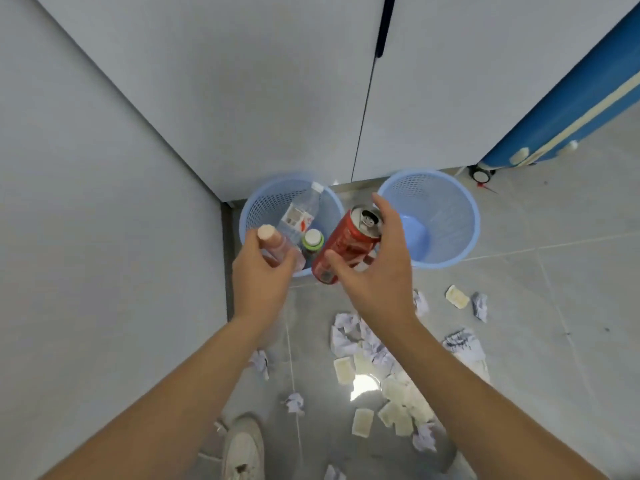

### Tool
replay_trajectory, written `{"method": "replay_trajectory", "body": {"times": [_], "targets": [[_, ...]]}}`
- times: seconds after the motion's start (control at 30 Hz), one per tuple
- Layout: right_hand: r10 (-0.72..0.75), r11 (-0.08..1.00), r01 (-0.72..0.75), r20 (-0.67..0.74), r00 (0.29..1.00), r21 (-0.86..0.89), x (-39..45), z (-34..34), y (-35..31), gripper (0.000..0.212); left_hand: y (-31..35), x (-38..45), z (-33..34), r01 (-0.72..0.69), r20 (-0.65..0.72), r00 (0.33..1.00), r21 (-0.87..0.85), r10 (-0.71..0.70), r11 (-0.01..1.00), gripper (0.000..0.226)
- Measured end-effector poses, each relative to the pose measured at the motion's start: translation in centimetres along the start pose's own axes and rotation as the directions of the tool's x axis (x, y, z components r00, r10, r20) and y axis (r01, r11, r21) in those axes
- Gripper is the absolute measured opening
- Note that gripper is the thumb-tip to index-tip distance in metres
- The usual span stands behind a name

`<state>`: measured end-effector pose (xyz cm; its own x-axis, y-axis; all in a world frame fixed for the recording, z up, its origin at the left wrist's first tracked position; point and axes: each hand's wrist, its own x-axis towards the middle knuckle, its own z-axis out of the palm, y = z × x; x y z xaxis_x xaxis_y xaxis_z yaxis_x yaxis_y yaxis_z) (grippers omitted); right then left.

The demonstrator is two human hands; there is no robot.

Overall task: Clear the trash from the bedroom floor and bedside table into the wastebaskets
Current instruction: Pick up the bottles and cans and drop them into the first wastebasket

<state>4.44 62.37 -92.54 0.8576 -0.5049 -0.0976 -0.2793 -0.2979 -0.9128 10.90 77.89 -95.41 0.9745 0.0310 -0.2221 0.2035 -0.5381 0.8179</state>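
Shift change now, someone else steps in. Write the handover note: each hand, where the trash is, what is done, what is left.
Left hand: holds a pink-capped bottle over the left wastebasket.
Right hand: grips an opened red can, between the two baskets, not yet dropped.
Done: a clear water bottle and a green-capped bottle lie in the left wastebasket.
Right wastebasket: nothing visible inside.
Left: drop both held items, then collect the crumpled paper and pale wrappers scattered on the floor. Bedside table not in view.
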Motion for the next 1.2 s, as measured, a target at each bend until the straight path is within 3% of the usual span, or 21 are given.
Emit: {"method": "replay_trajectory", "body": {"times": [0.13, 0.37, 0.57, 0.7, 0.83, 0.97, 1.07, 1.2], "targets": [[-0.078, 0.996, 0.079, 0.005, 0.997, -0.051, 8.4, 3.0, 3.5, 0.079, -2.2, 4.0, 3.7, 0.055, -0.001, 0.998, -0.005, -0.055, 0.998, 0.027], [-0.227, 0.895, 0.288, 0.209, 0.951, -0.341, 14.9, 6.8, 9.2, 0.062, -7.4, 7.6, 7.9, 0.083, 0.057, 0.994, 0.131, -0.091, 0.988, 0.025], [-0.185, 0.789, 0.37, 0.386, 0.904, -0.49, 17.0, 9.6, 12.0, 0.055, -9.7, 9.9, 8.8, -0.018, 0.133, 0.991, 0.32, -0.026, 0.947, 0.019], [-0.128, 0.786, 0.349, 0.418, 0.899, -0.511, 16.3, 9.4, 12.7, 0.07, -9.9, 9.4, 8.7, -0.088, 0.175, 0.984, 0.396, 0.019, 0.914, 0.027], [-0.145, 0.845, 0.309, 0.368, 0.918, -0.437, 13.1, 5.8, 12.0, 0.062, -9.5, 7.2, 7.8, -0.144, 0.21, 0.976, 0.388, 0.065, 0.91, 0.051], [-0.098, 0.854, 0.273, 0.377, 0.921, -0.444, 8.3, -0.8, 12.4, 0.051, -7.1, 4.1, 6.9, -0.092, 0.056, 0.996, 0.423, 0.075, 0.901, 0.074], [-0.038, 0.879, 0.212, 0.382, 0.924, -0.426, 5.0, -6.4, 13.0, 0.037, -4.1, -0.4, 6.9, -0.072, -0.033, 0.995, 0.471, 0.099, 0.879, 0.073], [0.027, 0.905, 0.162, 0.433, 0.901, -0.393, 1.7, -12.9, 13.5, 0.025, 0.0, -8.2, 9.1, -0.017, -0.031, 0.999, 0.475, 0.036, 0.88, 0.064]]}}
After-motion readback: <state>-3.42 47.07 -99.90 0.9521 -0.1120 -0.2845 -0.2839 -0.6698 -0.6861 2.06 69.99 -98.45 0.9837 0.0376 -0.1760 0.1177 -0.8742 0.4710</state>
